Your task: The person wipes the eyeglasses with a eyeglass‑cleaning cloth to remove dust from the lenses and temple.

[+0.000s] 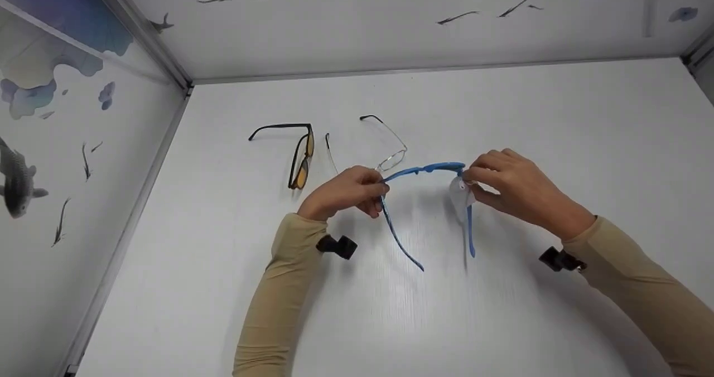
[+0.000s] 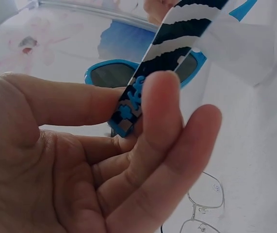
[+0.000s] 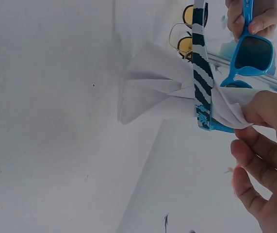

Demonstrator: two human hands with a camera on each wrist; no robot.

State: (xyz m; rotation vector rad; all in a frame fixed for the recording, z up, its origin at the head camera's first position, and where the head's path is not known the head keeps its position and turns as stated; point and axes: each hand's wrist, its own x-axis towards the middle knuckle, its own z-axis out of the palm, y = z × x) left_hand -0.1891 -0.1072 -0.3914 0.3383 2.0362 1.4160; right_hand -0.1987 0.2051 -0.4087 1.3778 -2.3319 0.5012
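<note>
Blue-framed sunglasses [image 1: 429, 168] with dark lenses and striped temples are held up over the table, temples unfolded toward the person. My left hand [image 1: 351, 191] pinches them between thumb and fingers at the hinge corner, close to the striped temple [image 2: 177, 34]. At the other end my right hand [image 1: 516, 190] pinches a white cloth [image 3: 153, 87] against the lens side of the frame. The cloth hangs down past the temple on that side. In the right wrist view the thumb presses the cloth over one lens, which is mostly covered.
Black-framed glasses with yellow lenses [image 1: 303, 174] lie on the white table [image 1: 184, 254] at left. Thin wire-framed glasses [image 1: 395, 158] lie behind my left hand, partly hidden. Printed panels [image 1: 362, 37] stand at the back and left.
</note>
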